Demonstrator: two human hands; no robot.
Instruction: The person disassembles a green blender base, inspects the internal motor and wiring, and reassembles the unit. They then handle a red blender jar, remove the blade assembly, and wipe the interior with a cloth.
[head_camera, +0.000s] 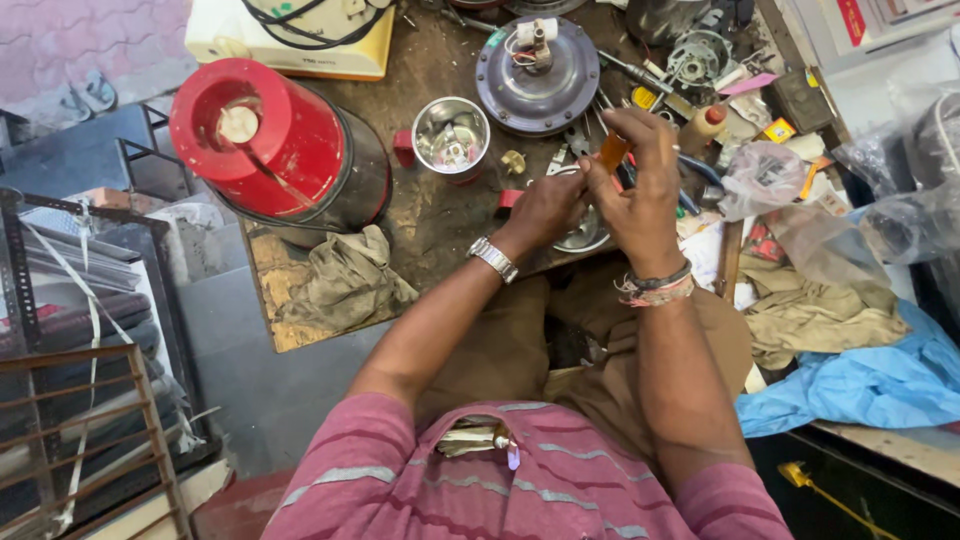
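Both hands were raised together over the near edge of the desk (300, 330). The right hand (645, 205) was closed, its fingers pinched round an orange-handled tool (611, 152) held upright, the handle showing above the knuckles. The left hand (545, 208) was curled shut just beside it, touching the right at the fingertips; what it gripped was hidden behind the fingers and could not be told. Directly beneath the hands lay a round metal part (585, 232), only partly visible.

Judged from the layout, the work stood mid-way: the appliance was apart, its pieces spread across the desk, and nothing appeared reassembled.

Count, outward from the hands:
- One orange-handled tool, in the right hand.
- One small brass fitting (513, 161), just beyond the left hand.
- One open steel cup (451, 136) holding loose small parts, further beyond the left hand.
- One grey round motor plate (539, 75) with wiring on top, well beyond both hands.
- One red cylindrical housing (275, 140), lying tilted, far to the left.
- One crumpled khaki rag (345, 280), to the left and nearer the person.
- One clear plastic bag (760, 178), to the right of the hands.
- One blue cloth (870, 385), further right.
- One wristwatch (493, 259) on the left wrist; several bangles (655, 288) on the right, number unclear.
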